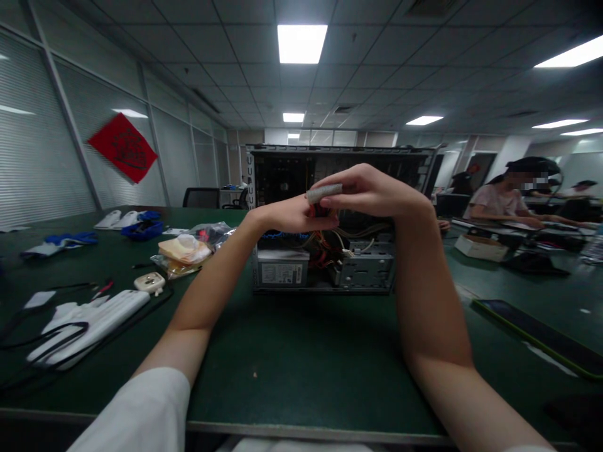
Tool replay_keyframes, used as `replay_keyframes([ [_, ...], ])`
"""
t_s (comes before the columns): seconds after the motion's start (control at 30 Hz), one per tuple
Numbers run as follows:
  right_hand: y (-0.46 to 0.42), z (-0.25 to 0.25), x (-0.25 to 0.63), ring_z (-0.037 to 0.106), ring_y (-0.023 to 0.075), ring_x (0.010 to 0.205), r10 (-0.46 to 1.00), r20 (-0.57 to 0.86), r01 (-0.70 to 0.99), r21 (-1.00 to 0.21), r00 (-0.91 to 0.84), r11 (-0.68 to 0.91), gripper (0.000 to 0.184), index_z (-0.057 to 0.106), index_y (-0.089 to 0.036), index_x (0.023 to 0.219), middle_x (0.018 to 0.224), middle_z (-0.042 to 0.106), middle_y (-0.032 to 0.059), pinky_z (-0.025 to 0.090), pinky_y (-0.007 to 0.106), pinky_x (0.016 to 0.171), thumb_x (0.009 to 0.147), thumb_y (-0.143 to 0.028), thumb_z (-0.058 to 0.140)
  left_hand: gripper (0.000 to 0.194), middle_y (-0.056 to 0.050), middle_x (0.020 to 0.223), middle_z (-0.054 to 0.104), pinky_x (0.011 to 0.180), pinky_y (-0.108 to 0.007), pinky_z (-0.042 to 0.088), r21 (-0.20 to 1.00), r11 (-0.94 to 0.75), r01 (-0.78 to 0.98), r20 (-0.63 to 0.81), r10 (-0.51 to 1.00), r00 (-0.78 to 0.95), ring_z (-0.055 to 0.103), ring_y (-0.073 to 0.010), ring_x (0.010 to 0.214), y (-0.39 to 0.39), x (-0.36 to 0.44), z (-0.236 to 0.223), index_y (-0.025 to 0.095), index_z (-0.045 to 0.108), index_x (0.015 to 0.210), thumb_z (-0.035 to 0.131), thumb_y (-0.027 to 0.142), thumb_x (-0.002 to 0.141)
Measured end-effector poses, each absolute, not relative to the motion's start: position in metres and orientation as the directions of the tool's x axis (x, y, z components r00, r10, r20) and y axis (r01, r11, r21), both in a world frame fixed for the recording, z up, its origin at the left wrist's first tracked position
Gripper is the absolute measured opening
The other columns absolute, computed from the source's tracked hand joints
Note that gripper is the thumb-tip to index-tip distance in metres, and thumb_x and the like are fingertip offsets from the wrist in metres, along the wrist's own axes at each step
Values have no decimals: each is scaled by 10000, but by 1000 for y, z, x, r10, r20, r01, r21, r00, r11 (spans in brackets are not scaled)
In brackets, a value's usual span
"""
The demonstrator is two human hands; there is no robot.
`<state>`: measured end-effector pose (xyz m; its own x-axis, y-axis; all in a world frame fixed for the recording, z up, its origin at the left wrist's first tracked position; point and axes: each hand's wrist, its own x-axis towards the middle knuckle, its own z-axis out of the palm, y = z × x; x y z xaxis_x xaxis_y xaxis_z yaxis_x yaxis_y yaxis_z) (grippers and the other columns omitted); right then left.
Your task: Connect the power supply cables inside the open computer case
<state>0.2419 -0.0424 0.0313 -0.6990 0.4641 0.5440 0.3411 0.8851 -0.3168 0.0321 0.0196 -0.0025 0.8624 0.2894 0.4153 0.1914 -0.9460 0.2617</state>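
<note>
An opened computer case [414,238] stands on the green table in front of me, its inside facing me. Between my hands is a light grey, ridged power connector [325,192] with red and orange wires under it. My right hand [365,191] comes in from above, its fingers closed on the connector. Just below, my left hand [299,215] is closed around the wires, its far fingers partly hidden. A labelled power supply [282,270] sits at the case's lower left. Loose red, black and white wires [325,251] hang beside a metal drive cage [367,270].
To the left lie a white power strip [101,326] with black cords, a white adapter [149,282], a plastic bag with yellowish packets [183,251] and blue-white gloves [141,225]. A phone-like dark slab [541,336] and a white box [480,247] lie right. Another person [502,201] sits beyond.
</note>
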Motion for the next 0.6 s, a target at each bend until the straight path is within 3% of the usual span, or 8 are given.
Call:
replay_keyframes([
  [0.2,-44,30,228,692,218,882,392,676,376,-180,-624,909,305,832,-213,1067,1030,788,75,552,317,728,920,-469,754,438,-108,1072,762,944,-378,592,319,-920,228,391,347,853,717,-240,1022,23,27,1,140,693,1100,528,537,1014],
  [0.3,-39,30,227,674,221,860,386,723,428,-137,-573,893,359,816,-185,1031,966,778,82,527,324,717,933,-520,732,409,-114,1097,765,942,-377,602,337,-919,204,400,335,853,727,-234,1035,26,26,2,140,675,1147,506,497,1038],
  [0.5,-34,31,231,660,226,861,306,889,481,-114,-342,869,458,779,-186,957,915,747,86,499,350,737,1000,-617,630,378,-102,1036,771,847,-333,592,216,-937,273,426,342,838,726,-206,944,21,27,3,139,679,1176,435,408,1073],
  [0.6,-42,34,228,659,236,849,241,937,516,-80,-252,853,480,765,-212,875,863,718,85,493,371,750,1014,-642,600,337,-99,1023,778,821,-313,574,73,-921,383,462,372,805,725,-193,897,15,29,6,148,692,1158,423,330,1067],
])
